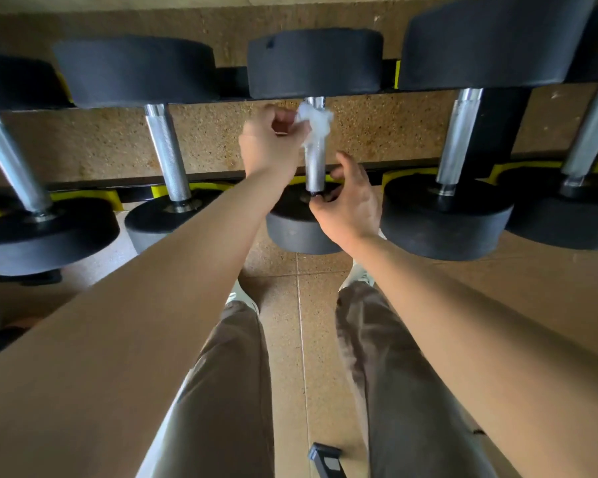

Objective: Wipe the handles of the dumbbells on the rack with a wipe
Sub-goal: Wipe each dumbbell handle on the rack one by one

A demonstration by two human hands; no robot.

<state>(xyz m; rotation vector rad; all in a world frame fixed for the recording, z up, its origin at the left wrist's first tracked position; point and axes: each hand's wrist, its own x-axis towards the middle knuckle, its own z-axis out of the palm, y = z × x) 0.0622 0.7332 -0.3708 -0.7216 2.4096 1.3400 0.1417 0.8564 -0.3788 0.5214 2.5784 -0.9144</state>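
Now, left hand (pixel 270 143): pinched wipe (pixel 316 119) on handle (pixel 314 167), toward rack (pixel 232 82) far edge.
Right hand (pixel 351 205): loosely curled, empty.
Stroke: we needed a twisting full wrap.

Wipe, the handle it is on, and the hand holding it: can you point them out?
wipe (pixel 317 119): head view, middle of the white bunch.
handle (pixel 314 169): head view, bare metal below the wipe.
left hand (pixel 268 143): head view, middle of the hand.
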